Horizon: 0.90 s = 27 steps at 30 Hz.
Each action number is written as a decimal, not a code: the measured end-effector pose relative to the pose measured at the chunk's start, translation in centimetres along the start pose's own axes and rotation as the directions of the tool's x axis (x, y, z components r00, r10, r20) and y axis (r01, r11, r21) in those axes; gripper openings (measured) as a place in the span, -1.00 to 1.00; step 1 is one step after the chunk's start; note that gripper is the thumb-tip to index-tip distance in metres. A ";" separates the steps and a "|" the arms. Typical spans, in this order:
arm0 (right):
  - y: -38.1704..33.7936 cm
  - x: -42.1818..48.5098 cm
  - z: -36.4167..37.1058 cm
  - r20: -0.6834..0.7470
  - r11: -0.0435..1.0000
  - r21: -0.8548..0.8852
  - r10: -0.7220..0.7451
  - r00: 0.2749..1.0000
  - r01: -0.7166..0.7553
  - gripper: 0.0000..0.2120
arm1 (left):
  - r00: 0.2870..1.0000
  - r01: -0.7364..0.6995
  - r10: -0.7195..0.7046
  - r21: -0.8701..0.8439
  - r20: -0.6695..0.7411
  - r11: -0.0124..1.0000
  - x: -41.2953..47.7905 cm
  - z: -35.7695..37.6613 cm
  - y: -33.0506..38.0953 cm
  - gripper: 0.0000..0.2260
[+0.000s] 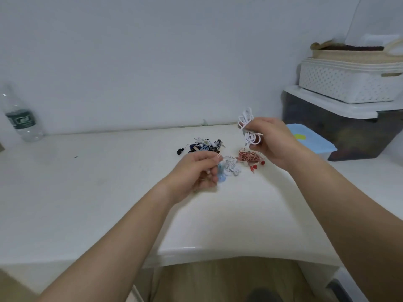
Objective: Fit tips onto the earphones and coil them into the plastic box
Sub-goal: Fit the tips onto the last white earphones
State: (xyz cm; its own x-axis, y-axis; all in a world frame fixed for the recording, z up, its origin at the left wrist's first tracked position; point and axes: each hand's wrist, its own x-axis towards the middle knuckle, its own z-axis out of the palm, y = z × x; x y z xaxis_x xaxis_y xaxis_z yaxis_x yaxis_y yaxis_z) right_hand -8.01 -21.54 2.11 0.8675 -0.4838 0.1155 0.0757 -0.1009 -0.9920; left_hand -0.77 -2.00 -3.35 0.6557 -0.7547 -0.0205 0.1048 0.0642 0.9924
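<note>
Left hand (196, 171) pinches a small pale piece (219, 157); right hand (274, 144) clamps fingers round bunched, looped white earphones (247, 126).

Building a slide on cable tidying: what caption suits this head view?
Right hand grips coiled white earphones above the table; left hand pinches a small piece beside the red earphones.

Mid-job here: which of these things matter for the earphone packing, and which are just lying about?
Job: white earphones in right hand; small pale piece pinched by left hand; red earphones; dark tangle; blue-lidded plastic box.
Lying about: water bottle; lattice baskets; dark storage bin.
</note>
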 end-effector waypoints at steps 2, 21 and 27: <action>0.7 -0.1 1.5 -0.010 0.998 -0.060 0.014 1.000 -0.015 -0.80 | 0.994 0.002 -0.017 -0.134 -0.112 0.991 -1.1 -2.9 0.8 -0.88; 2.9 -2.6 18.5 0.336 0.366 -0.886 0.083 0.938 0.284 -0.46 | 0.914 0.069 0.012 0.185 -0.405 0.980 -6.3 -15.6 -0.6 -0.80; 4.1 -0.8 19.7 0.459 0.695 -0.572 -0.169 0.872 0.436 -0.85 | 0.919 0.044 0.111 0.378 -0.378 0.925 -4.8 -14.9 -1.8 -0.64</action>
State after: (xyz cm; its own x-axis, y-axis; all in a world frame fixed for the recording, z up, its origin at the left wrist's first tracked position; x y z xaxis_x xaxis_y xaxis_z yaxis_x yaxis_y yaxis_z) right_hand 1.33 -4.41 -3.08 0.9696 -0.0055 0.2446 0.1495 -0.7779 -0.6103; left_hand 7.04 11.30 -6.85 0.8972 -0.4393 0.0453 -0.1565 -0.2204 0.9628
